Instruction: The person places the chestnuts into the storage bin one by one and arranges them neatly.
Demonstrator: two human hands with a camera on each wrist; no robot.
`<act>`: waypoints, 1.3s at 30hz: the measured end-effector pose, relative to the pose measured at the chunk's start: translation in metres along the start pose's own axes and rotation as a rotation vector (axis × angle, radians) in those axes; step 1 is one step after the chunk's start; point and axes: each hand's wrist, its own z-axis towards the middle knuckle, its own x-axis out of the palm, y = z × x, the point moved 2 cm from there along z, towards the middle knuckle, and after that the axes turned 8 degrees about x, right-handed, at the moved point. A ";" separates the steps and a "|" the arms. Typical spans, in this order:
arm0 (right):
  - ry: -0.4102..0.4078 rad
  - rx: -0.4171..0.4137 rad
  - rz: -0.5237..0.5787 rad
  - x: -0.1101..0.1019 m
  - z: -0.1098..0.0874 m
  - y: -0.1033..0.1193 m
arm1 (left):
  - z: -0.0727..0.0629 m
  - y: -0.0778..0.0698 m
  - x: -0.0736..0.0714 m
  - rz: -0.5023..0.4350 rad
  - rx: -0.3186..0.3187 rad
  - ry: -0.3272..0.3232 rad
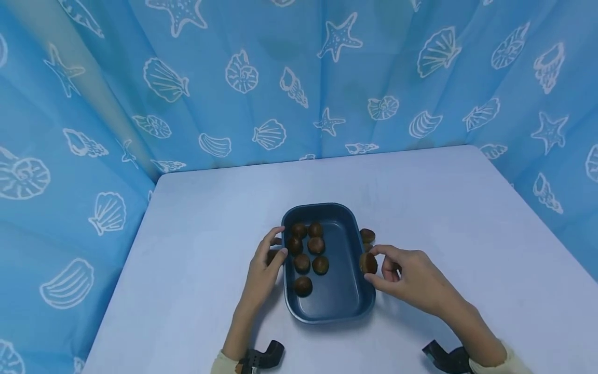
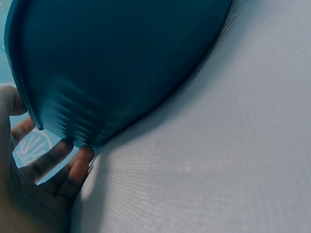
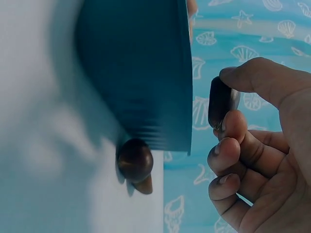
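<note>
A dark blue rectangular tray [image 1: 343, 283] holds several brown chestnuts [image 1: 316, 245] in its left half. My right hand [image 1: 413, 275] pinches one glossy chestnut [image 3: 221, 103] between thumb and fingertips, above the tray's right rim. Beside that side of the tray, two more chestnuts [image 3: 135, 160] lie on the table, partly overlapped by the held one in the head view. My left hand [image 1: 262, 270] rests at the tray's left side. Its loosely bent fingers [image 2: 80, 167] touch the outer wall, and the thumb is at the rim.
The tray stands on a white table [image 1: 210, 223]. A blue curtain [image 1: 289, 119] printed with shells and starfish hangs behind it and along both sides. Black wrist-worn devices [image 1: 450, 358] sit below both hands.
</note>
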 end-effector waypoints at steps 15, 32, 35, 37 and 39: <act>0.070 -0.081 0.046 0.014 0.003 0.021 | -0.005 0.003 0.002 0.012 -0.021 -0.005; 0.125 -0.115 0.008 0.031 0.012 0.035 | -0.002 0.000 0.001 0.014 -0.011 0.001; 0.121 -0.137 -0.020 0.035 0.015 0.037 | -0.002 0.000 0.001 0.022 -0.009 0.000; 0.125 -0.143 -0.035 0.038 0.017 0.039 | -0.002 0.000 0.000 0.024 -0.009 -0.002; 0.130 -0.144 -0.051 0.041 0.019 0.040 | -0.003 0.000 0.000 0.025 -0.007 -0.004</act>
